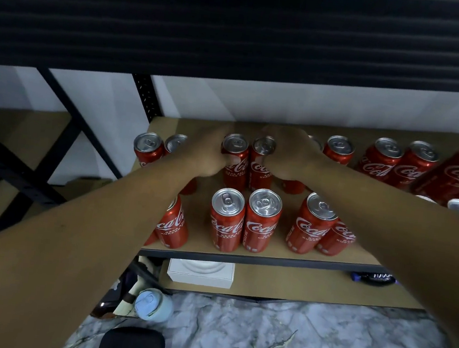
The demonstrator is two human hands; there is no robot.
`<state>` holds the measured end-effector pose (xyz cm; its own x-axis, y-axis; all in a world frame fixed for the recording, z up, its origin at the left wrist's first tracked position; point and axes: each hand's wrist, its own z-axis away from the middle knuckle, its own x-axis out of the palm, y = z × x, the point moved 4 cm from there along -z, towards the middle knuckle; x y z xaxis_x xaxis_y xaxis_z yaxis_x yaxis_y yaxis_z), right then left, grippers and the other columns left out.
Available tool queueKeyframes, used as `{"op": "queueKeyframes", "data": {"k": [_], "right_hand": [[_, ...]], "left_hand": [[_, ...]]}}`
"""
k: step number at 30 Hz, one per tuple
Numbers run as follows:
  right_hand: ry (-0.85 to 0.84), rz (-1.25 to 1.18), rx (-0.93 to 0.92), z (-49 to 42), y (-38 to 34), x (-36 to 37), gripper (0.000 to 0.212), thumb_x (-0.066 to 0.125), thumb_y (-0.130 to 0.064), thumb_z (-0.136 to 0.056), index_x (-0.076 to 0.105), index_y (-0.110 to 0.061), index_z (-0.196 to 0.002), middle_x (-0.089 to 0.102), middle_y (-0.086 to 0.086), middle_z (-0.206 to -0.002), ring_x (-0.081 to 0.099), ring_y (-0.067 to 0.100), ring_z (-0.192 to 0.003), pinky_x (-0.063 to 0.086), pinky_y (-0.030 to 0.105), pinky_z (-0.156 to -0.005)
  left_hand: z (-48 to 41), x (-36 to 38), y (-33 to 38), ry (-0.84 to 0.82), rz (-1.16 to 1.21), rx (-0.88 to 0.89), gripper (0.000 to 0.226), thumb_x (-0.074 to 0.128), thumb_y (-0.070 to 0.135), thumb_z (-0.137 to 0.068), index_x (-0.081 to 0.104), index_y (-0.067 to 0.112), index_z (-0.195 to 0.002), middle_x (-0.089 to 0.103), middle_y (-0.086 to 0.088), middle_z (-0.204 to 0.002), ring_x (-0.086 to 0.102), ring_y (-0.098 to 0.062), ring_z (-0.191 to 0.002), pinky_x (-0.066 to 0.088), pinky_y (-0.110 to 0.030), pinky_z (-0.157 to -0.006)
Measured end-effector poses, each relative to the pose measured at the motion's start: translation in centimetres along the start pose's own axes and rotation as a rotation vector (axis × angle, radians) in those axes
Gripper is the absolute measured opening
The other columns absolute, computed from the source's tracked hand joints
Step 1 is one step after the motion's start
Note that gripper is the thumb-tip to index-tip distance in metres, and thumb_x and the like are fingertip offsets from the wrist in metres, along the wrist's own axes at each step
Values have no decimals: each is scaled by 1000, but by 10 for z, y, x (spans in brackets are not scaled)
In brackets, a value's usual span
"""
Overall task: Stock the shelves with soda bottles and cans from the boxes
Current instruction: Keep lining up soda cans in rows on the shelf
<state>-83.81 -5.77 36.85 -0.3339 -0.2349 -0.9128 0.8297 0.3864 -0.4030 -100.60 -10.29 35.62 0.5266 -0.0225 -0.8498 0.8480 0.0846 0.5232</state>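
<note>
2 cola cans (236,164) together on shelf (276,243), left hand (210,151) gripping 1, right hand (287,154) gripping the other

At least sixteen red cans (226,219) stand on one shelf (281,237); arms hide parts of others. Two hands: the left hand (210,157) grips one can (234,164), the right hand (287,154) another. Below, one white box (199,273) and one pale blue cup (152,305).

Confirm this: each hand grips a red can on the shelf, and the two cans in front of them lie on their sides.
The head view shows the two front cans standing upright, not on their sides. The rest holds: the left hand and right hand each grip a red can on the shelf.
</note>
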Motion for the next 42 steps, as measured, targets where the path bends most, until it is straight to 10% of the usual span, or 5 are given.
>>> {"op": "queueKeyframes", "data": {"k": [16,21,26,29,42], "right_hand": [[-36,-93,3,13,-6,5,56,74,-37,-90,54,-23,-141,60,1,-139,56,24,-127,40,28,-91],[-70,-133,-18,55,-20,-16,34,60,-36,-98,60,-23,-129,70,1,-114,65,16,-97,48,30,-73],[-218,-283,37,99,-22,-12,72,69,-48,-91,38,-32,-154,49,-6,-153,48,16,-138,43,34,-109],[-269,-220,1,108,-25,2,65,76,-41,-88,47,-30,-146,57,-9,-142,54,15,-131,46,29,-102],[-162,-254,63,113,-22,22,57,73,-28,-94,48,-31,-145,58,-5,-141,57,21,-128,53,35,-100]], "left_hand": [[19,-13,0,-53,-74,38,44,73,31,-93,58,21,-134,64,-2,-133,59,-23,-123,37,-29,-83],[52,-30,10,-7,34,83,48,70,36,-96,54,26,-140,64,7,-132,59,-12,-118,43,-26,-89],[87,-18,7,-283,184,76,60,77,40,-87,54,29,-142,61,11,-136,59,-3,-121,49,-25,-106],[95,-11,11,-322,38,130,79,80,62,-69,55,36,-139,65,16,-127,62,-2,-114,53,-30,-100],[102,-11,10,-256,-118,175,50,81,41,-82,62,33,-127,69,11,-115,65,-11,-102,56,-33,-85]]}}
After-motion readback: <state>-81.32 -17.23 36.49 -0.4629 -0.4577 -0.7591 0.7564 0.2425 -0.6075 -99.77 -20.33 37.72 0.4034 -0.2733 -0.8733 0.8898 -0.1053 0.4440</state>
